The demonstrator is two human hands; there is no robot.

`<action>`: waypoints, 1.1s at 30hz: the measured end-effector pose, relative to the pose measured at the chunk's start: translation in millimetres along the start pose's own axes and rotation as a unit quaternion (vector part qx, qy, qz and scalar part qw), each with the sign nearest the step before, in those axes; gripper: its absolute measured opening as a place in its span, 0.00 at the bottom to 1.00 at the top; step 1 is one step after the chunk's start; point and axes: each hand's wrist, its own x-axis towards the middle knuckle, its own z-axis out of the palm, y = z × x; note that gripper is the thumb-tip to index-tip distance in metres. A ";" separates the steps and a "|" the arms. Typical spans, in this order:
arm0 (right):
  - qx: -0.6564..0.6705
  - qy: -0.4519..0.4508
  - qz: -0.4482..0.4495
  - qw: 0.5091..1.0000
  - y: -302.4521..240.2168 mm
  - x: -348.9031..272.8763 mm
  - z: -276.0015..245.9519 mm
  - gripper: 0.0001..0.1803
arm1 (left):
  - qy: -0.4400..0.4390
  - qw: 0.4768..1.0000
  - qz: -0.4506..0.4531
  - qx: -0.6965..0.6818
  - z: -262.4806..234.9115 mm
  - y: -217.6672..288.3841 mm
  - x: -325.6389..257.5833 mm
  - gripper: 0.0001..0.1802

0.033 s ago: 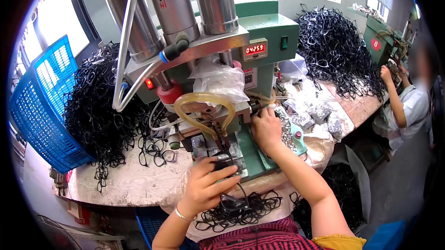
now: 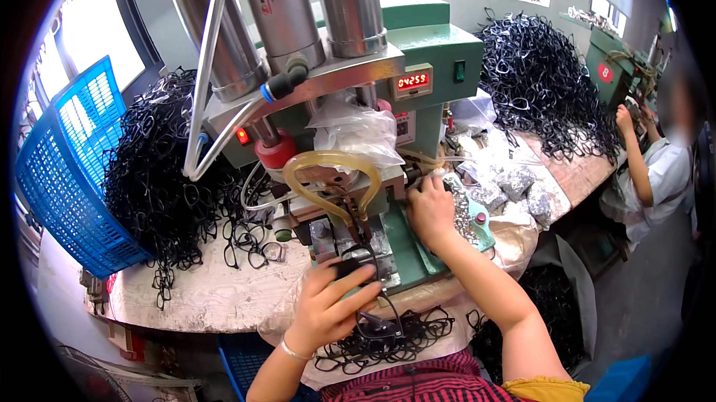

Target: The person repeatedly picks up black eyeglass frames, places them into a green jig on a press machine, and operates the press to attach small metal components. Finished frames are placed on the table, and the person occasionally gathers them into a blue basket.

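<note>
My left hand [image 2: 332, 301] is closed on a black glasses frame [image 2: 380, 294], at the front of the machine's metal jig [image 2: 321, 234]. One rim of the frame rises by the dark tips below the yellow tube loop [image 2: 295, 169]. A dark pad or wrap covers a finger of this hand. My right hand [image 2: 432, 212] rests at the left edge of a green tray [image 2: 483, 236] of small shiny metal parts [image 2: 464, 215]. Its fingers are bent together; what they hold, if anything, is hidden. More black glasses frames [image 2: 347, 350] lie below my left hand.
The green press [image 2: 425, 36] carries several metal cylinders and a lit red display [image 2: 412, 82]. Heaps of black frames lie left [image 2: 153, 171] and right [image 2: 541, 81], with a tipped blue basket [image 2: 67, 171]. Bags of metal parts [image 2: 514, 178] sit right. A person [image 2: 652, 171] works farther right.
My left hand has shifted slightly left and turned a little, bringing more of the frame's rim into sight by the jig. My right hand stays nearly in place.
</note>
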 end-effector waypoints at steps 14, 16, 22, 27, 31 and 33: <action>0.575 0.119 0.308 0.749 19.5 -45.5 -10.1 0.07 | 0.157 0.894 -0.356 0.223 -44.4 -129.2 -111.0 0.04; 0.578 0.101 0.262 0.766 1.5 -35.6 -19.1 0.07 | 0.116 0.894 -0.302 0.311 -33.2 -156.3 -106.3 0.04; 0.341 0.074 0.239 0.906 12.3 -57.7 -46.0 0.05 | -0.002 0.745 -0.562 0.359 -4.7 -205.7 -134.8 0.10; 0.251 0.115 0.209 0.938 39.9 -96.7 -78.5 0.07 | 0.154 0.781 -0.586 0.151 -13.5 -161.0 -153.6 0.12; 0.329 0.032 0.118 0.936 5.9 -73.3 -97.4 0.08 | 0.292 0.810 -0.503 -0.078 -20.4 -136.4 -135.7 0.06; 0.373 0.012 0.036 0.927 -22.5 -39.7 -98.9 0.11 | 0.333 0.801 -0.464 -0.179 -13.9 -139.3 -128.1 0.02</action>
